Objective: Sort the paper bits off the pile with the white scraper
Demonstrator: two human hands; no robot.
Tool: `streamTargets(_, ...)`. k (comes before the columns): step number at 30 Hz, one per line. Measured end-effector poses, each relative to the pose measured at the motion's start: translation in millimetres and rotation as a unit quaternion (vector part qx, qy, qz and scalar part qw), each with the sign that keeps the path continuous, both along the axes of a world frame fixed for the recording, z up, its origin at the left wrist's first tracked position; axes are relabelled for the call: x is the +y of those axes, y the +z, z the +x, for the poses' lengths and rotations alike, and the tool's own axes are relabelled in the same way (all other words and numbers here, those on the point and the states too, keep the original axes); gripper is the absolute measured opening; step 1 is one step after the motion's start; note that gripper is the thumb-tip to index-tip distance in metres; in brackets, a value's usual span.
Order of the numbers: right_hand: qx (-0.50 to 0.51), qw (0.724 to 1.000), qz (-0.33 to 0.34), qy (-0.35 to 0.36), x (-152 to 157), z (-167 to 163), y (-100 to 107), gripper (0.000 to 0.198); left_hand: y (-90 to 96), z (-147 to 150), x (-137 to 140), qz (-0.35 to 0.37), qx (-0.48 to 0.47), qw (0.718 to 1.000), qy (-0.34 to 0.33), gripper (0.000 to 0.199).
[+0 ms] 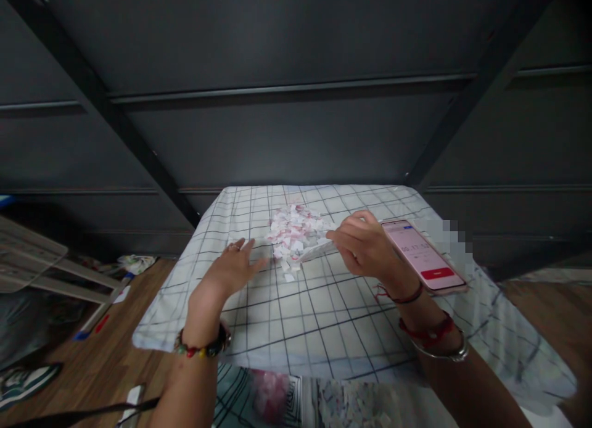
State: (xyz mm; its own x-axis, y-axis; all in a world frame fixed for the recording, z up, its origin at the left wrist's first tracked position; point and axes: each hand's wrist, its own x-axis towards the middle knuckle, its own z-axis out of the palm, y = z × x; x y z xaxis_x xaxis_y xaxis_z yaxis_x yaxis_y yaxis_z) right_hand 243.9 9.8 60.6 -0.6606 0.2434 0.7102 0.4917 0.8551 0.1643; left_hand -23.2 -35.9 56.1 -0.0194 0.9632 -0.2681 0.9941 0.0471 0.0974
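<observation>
A heap of small torn paper scraps (296, 227), white with pink marks, lies near the middle of the table (259, 329). Just left of the heap, my left hand (234, 267) hovers palm down with fingers apart, holding nothing. On the other side, my right hand (365, 246) has its fingers closed on a thin, translucent whitish piece (318, 250), perhaps plastic. Its low end reaches the right front edge of the heap. Whether it is a bag or a flat sheet, I cannot tell.
A phone (423, 255) with a running timer lies right of my right hand. A dark panelled wall (296, 138) stands behind the table. Below the front edge are a pink bundle (269, 394) and a clear bag of paper bits (346, 400). A pale rack (55, 255) stands left.
</observation>
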Motion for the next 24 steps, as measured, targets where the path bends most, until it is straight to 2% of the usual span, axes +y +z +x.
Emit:
streamTargets(2,0.003,1.000,0.002,-0.001,-0.7,1.3,1.9,0.021,-5.0,-2.4,14.6,0.000,0.015,1.000,0.010,0.080)
streamTargets(6,-0.019,1.000,0.009,0.002,-2.6,1.7,5.7,0.022,-27.1,-7.6,32.2,0.023,0.015,1.000,0.014,0.085)
streamTargets(12,0.007,1.000,0.010,0.017,-3.5,4.1,9.6,0.018,-53.0,-12.0,39.8,0.100,0.008,0.995,-0.012,0.066)
streamTargets(15,0.018,0.999,0.010,0.025,-2.6,5.7,8.6,0.018,-58.7,-10.6,39.7,0.103,-0.003,0.994,-0.030,0.060)
streamTargets(24,0.034,0.998,-0.014,0.057,-4.4,5.7,6.8,0.020,-63.6,-11.5,37.3,0.104,-0.023,0.994,-0.038,0.066)
